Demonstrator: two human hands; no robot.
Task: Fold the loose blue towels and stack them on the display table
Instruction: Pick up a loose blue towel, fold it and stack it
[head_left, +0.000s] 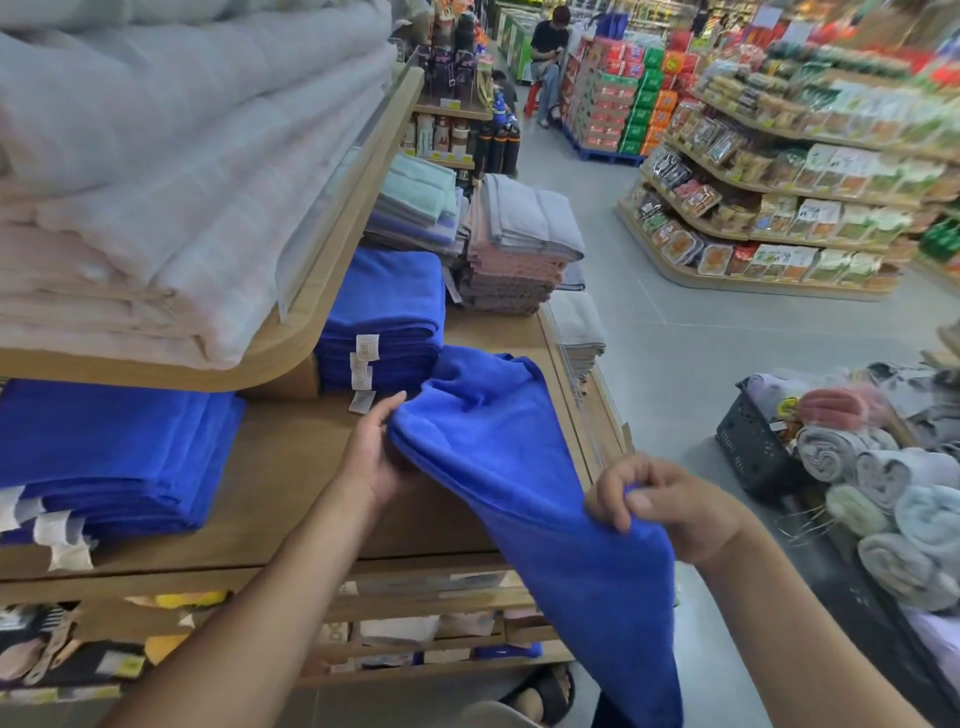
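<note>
Grip: left hand (371, 457), right hand (660, 504) on 1 towel (519, 467); 2 blue stacks (384, 312) (114, 457)

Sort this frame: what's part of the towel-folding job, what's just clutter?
Job: loose blue towel, held by left hand and right hand; folded blue stacks, centre and left; display table.
Clutter: grey-pink towel stack; rolled towels; black basket; snack shelves.
</note>
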